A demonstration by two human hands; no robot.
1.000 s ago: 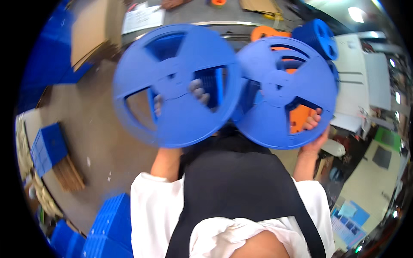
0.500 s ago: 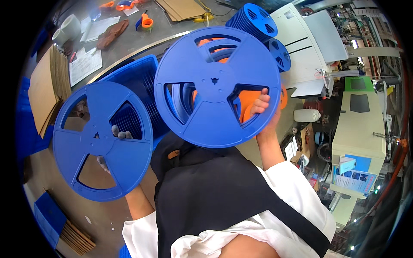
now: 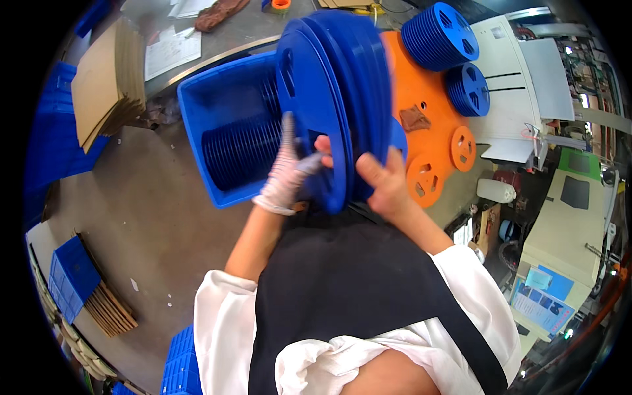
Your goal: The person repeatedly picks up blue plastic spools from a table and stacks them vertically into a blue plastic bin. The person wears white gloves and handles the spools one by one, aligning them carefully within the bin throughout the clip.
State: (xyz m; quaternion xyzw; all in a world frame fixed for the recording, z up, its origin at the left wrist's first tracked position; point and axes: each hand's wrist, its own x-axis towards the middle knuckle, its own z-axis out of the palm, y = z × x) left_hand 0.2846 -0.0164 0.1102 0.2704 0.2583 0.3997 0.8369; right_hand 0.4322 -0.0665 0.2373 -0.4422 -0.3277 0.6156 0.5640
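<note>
Several large blue reels [image 3: 308,89] stand on edge, pressed together in front of me and partly smeared by motion. My right hand [image 3: 388,184] grips them from the right. Its bare fingertips show through a cutout of the leftmost reel. On the left side, my left hand [image 3: 289,171], in a pale glove with grey fingertips, holds against that reel's face and lower edge. A blue bin [image 3: 197,108] sits just left of the reels, with a row of dark blue reels [image 3: 240,155] on edge inside it.
An orange multi-lobed base [image 3: 431,85] lies to the right, with two stacks of small blue reels [image 3: 440,36] beyond it. Cardboard sheets [image 3: 105,79] stand at the far left. A grey table [image 3: 217,36] with papers runs along the back. A white jug [image 3: 495,191] stands at right.
My left hand has moved right with its reel, bringing it against the ones at my right hand. The reels have turned from face-up to edge-on. The bin and orange base are now uncovered.
</note>
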